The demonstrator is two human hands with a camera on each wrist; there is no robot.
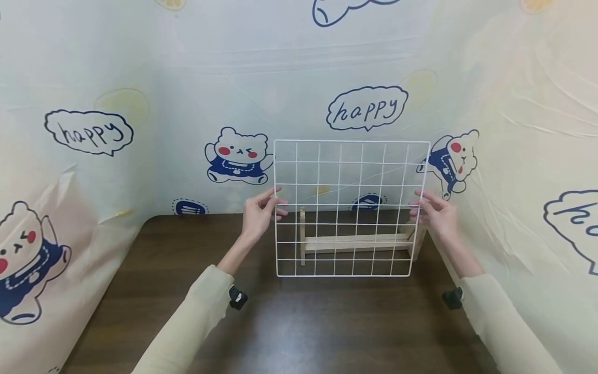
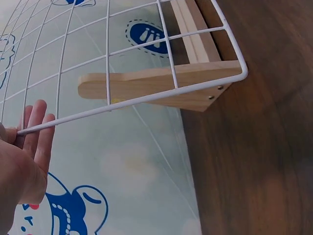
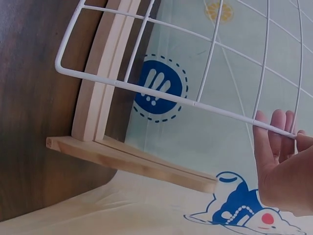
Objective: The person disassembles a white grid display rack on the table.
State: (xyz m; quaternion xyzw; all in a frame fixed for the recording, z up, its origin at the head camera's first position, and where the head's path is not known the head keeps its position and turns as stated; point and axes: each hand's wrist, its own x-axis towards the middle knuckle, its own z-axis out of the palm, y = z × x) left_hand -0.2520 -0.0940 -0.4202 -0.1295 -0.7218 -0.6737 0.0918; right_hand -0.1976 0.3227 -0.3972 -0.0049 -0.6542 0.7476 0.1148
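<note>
A white wire grid panel [image 1: 339,204] stands upright between the two hands, its lower edge near the wooden stand. My left hand [image 1: 258,213] pinches the panel's left side wire between thumb and fingers, about halfway up. On the opposite side, my right hand [image 1: 438,214] pinches the right side wire at a similar height. Behind the grid is a light wooden stand [image 1: 355,242] with a grooved crossbar and two upright end pieces. The left wrist view shows one end piece [image 2: 161,83] through the wires; the right wrist view shows the other end piece [image 3: 132,161].
The dark brown table [image 1: 299,322] extends in front of the stand and off to the left. A pale printed cloth [image 1: 187,93] with cartoon bears hangs behind the table and along both sides. Each wrist carries a small black camera [image 1: 238,298].
</note>
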